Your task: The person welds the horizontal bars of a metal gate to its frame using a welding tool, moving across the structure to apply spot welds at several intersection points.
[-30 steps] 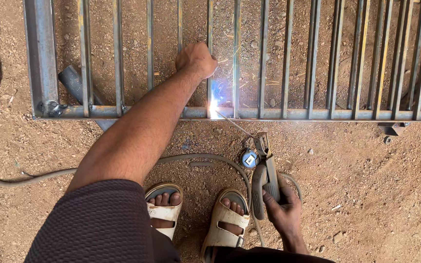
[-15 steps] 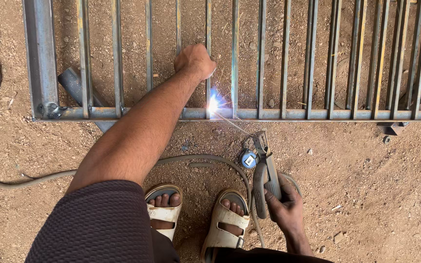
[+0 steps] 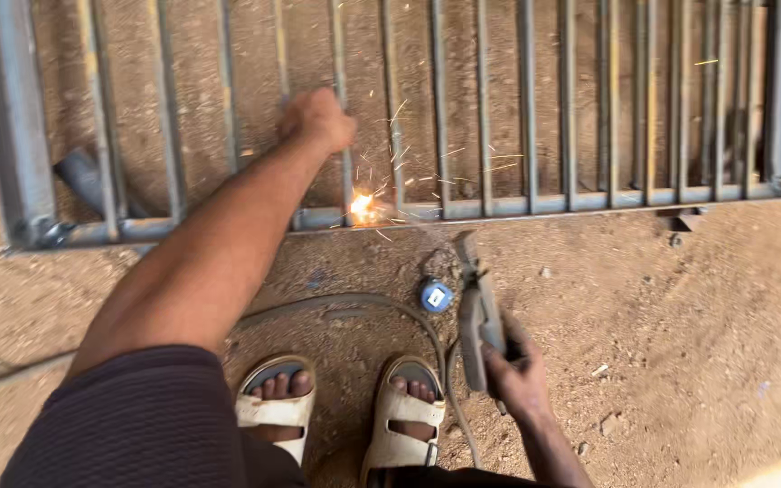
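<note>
A grey metal gate frame (image 3: 535, 203) with several upright bars lies flat on the dirt. My left hand (image 3: 318, 117) is closed around one of its bars (image 3: 343, 172). Just below that hand, orange sparks (image 3: 363, 208) fly from a glowing spot where the bar meets the bottom rail. My right hand (image 3: 515, 375) grips a grey welding electrode holder (image 3: 476, 316), whose thin rod points up-left toward the sparks. A small blue round object (image 3: 436, 295) lies on the ground beside the holder.
A grey cable (image 3: 336, 303) curves over the dirt in front of my sandalled feet (image 3: 273, 407). A short pipe piece (image 3: 83, 176) lies under the gate at left. A small metal bit (image 3: 684, 220) sits under the rail at right.
The bright white arc has faded to an orange glow with scattered sparks. The view has shifted, so the gate's right end now shows. Both hands keep their grips.
</note>
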